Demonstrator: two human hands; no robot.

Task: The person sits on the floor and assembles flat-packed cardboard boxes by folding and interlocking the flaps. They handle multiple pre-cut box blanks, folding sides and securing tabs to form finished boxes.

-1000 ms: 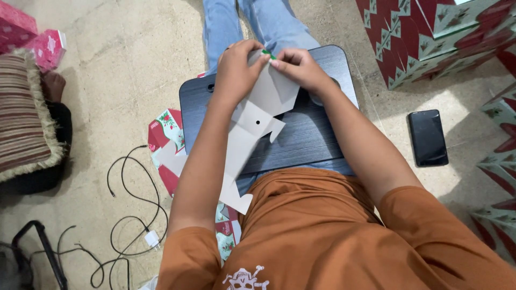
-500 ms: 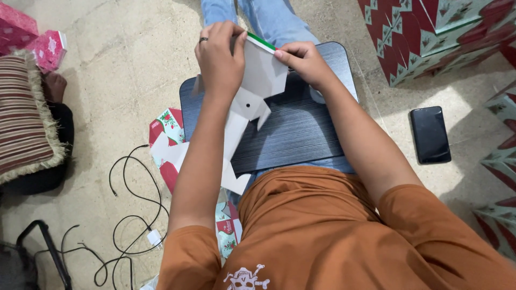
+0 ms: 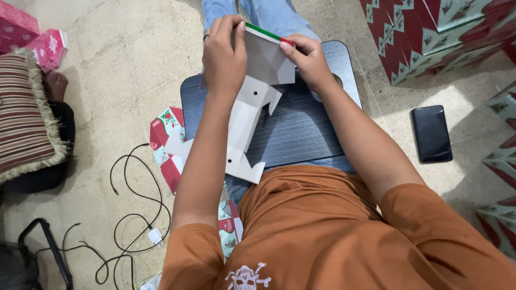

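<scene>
A flat grey cardboard box blank [image 3: 248, 123] with a red and green printed edge lies over a dark lap board [image 3: 301, 129] on my legs. My left hand [image 3: 223, 56] grips the blank's upper left part, thumb on the folded panel. My right hand [image 3: 307, 62] pinches the upper right corner of the same panel, next to the coloured edge. The panel is raised and creased between both hands. The blank's long lower part hangs down toward my orange shirt.
A black phone [image 3: 431, 133] lies on the floor at the right. Red and green patterned boxes [image 3: 430, 32] are stacked at the upper right. More flat printed blanks [image 3: 166, 142] lie left of the board. Black cables [image 3: 131, 209] and a striped cushion [image 3: 24, 115] are at the left.
Both hands have lifted the blank's top panel and folded it up, so the red and green edge shows at the top. The hands moved slightly away from my body.
</scene>
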